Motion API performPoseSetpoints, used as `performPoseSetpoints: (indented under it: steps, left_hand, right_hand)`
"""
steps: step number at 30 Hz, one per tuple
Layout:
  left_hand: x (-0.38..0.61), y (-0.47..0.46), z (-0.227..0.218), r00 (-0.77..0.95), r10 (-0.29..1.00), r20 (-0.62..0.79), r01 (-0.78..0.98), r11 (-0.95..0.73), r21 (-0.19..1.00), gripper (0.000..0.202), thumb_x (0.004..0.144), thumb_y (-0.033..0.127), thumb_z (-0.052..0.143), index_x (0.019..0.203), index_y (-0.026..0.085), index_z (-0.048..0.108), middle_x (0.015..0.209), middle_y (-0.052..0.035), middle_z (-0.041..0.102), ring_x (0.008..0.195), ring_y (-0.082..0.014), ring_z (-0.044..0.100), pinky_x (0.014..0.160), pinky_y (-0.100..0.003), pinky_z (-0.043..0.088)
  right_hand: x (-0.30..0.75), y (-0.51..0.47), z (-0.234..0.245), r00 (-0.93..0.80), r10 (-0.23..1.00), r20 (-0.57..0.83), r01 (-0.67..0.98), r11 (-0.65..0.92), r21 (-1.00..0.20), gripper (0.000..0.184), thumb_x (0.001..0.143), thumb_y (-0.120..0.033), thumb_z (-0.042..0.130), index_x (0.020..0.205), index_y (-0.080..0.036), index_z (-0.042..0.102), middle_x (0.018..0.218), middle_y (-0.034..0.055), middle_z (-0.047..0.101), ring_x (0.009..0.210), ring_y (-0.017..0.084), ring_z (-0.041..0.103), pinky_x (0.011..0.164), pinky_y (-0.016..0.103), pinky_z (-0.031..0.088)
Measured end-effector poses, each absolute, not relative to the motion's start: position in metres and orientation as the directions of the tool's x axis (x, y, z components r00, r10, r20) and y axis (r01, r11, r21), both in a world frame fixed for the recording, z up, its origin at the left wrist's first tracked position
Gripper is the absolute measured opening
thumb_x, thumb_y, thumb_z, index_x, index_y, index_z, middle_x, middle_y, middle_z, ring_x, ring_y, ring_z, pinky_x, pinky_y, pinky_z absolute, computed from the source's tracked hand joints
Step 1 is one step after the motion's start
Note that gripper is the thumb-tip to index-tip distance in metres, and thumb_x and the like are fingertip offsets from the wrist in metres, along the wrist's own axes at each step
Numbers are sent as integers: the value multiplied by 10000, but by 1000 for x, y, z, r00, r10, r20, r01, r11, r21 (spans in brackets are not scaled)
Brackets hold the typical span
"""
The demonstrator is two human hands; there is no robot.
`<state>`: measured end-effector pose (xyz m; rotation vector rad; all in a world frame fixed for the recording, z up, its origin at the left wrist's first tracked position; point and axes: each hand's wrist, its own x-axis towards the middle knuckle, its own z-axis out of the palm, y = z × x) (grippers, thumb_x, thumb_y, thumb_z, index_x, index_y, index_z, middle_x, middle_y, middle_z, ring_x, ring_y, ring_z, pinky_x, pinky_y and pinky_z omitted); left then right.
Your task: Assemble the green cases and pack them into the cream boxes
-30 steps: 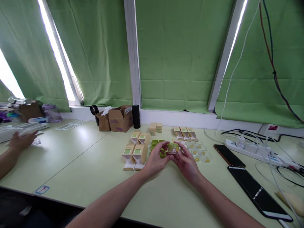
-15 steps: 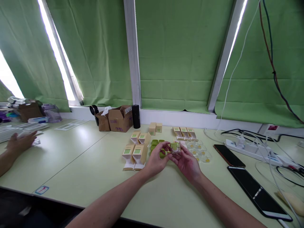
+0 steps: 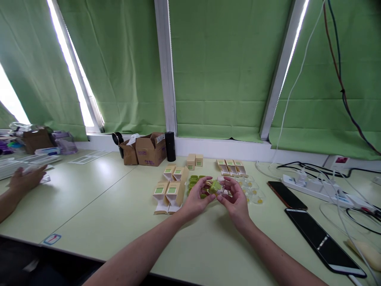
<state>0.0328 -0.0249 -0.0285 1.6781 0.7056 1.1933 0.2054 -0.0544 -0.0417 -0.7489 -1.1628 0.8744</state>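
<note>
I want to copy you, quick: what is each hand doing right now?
Left hand: fingers closed on the small green block.
Right hand: fingers closed on the same block.

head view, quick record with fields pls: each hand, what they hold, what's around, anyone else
left: left hand pinches a small green piece above the table
right: right hand closes its fingers on the same piece from the other side
to the left: tan cartons with open flaps
to the right: clear cups with yellow dots, then a dark phone
behind: cardboard box, black cylinder
other person: a hand resting on the table at far left
</note>
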Motion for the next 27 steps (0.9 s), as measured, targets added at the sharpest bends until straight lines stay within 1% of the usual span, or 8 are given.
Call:
performPoseSetpoints:
  steps: [3,8,11,14,18,21,25,27]
  left_hand:
    - [32,-26,-28,370,838,401,-94,-396,914,642,832,342,859,1391,218,568,1256,-131,648,1145,-269,644,988,-421,529]
    - [33,-26,-26,361,839,408,-97,-401,911,602,821,256,857,1356,210,585,1285,-142,654,1184,-282,642,991,-426,544]
    - [34,-25,-26,352,845,403,-75,-404,912,562,811,264,864,1312,204,617,1274,-139,666,1149,-274,650,966,-418,553]
    - [33,-24,-27,350,844,406,-31,-423,906,515,832,289,841,1295,201,635,1248,-128,685,1082,-253,659,956,-419,554]
    - [30,-25,-27,302,843,444,86,-488,868,497,848,295,813,1308,207,646,1235,-120,696,1065,-255,650,968,-431,543]
    - [29,-27,-24,262,833,488,209,-542,814,462,833,269,811,1274,220,679,1229,-115,690,1079,-269,640,980,-436,529]
    - [29,-31,-19,307,783,541,357,-622,697,436,808,239,831,1228,231,718,1163,-107,696,1115,-306,614,1019,-469,490]
    - [29,-32,-19,348,765,543,425,-645,636,441,803,251,847,1226,230,727,1153,-111,699,1139,-327,599,1037,-491,465]
  right_hand:
    - [203,-58,-39,155,865,477,-139,497,-857,645,746,-309,886,1323,-303,595,1242,89,664,1142,282,642,869,412,600]
    - [202,-60,-38,136,854,502,-124,518,-847,622,770,-280,861,1325,-302,581,1251,94,662,1159,293,643,888,432,591]
    - [203,-59,-40,114,859,498,-122,510,-851,623,785,-283,850,1340,-310,569,1266,88,656,1167,291,644,910,436,583]
    - [204,-59,-40,91,852,515,-122,523,-844,618,802,-305,839,1354,-315,560,1271,83,653,1191,290,635,931,428,570]
    - [207,-61,-38,123,830,544,-113,557,-823,522,877,-378,762,1357,-309,570,1296,92,642,1235,292,592,963,423,539]
    - [211,-59,-37,208,823,528,-101,555,-826,468,890,-415,738,1323,-304,595,1253,90,642,1172,289,585,931,420,529]
    - [215,-54,-36,290,812,507,-107,554,-826,453,871,-442,744,1278,-288,616,1170,82,627,1098,281,577,848,396,527]
    - [216,-53,-36,308,811,497,-105,548,-830,448,869,-451,744,1266,-284,620,1156,80,625,1075,275,577,814,383,524]
